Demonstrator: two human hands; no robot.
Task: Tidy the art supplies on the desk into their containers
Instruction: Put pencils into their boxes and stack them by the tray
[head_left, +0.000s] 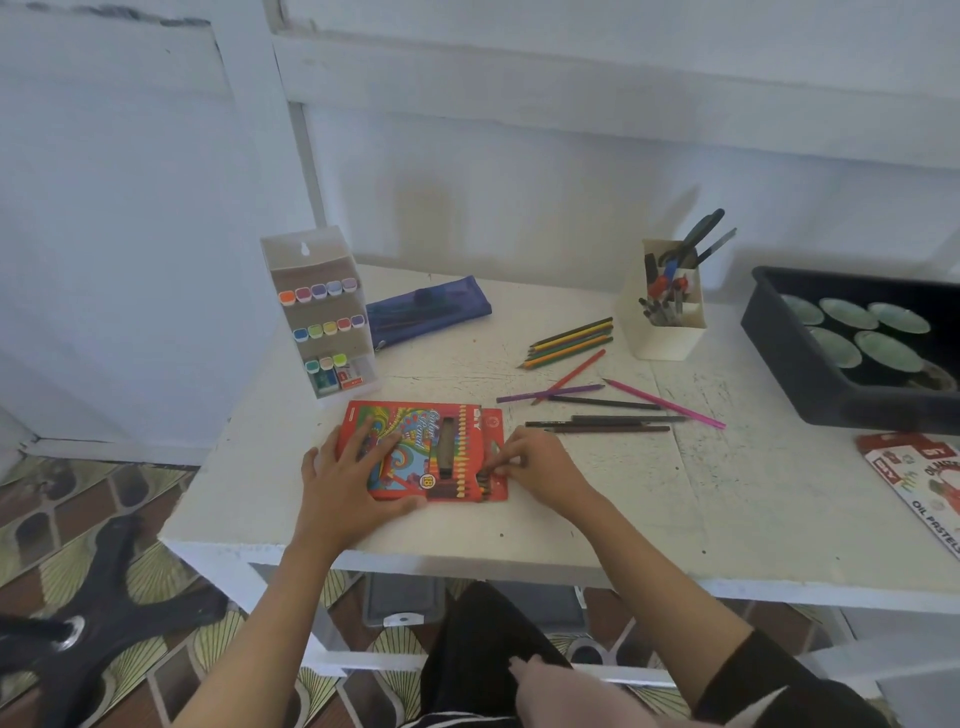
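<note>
Left hand (353, 470) is flat on the red colour-pencil box (447, 415). Its fingers (375, 441) are straight and spread across the printed lid, pressing it onto the desk (623, 499), with the thumb along the box's near edge.

Over to the right hand (537, 462): the fingers (508, 460) are curled in tight, pinching a dark pencil (483, 475) at the box's open right end. The flap lies folded out under those fingertips. The box sits between the two hands, close to the desk's front edge.

Plenty lies loose beyond the right fingers. Just past the knuckles there's a row of dark pencils (602, 423) lying flat. Further out is a crossed scatter of purple, red, black and pink pencils (597, 397), and further again a neat bunch of yellow, green and orange pencils (571, 343).

Beyond the left fingers stands a white marker organizer (332, 260), coloured caps showing in its tiers. A blue pencil case (428, 312) lies just to its right.

Far past the right hand, a white pen holder (670, 338) carries pens and black scissors (701, 234). Off to the right of those fingers sits a black tray (789, 353) of green dishes, with an oil pastels box (924, 478) on the desk's right edge in front of it.
</note>
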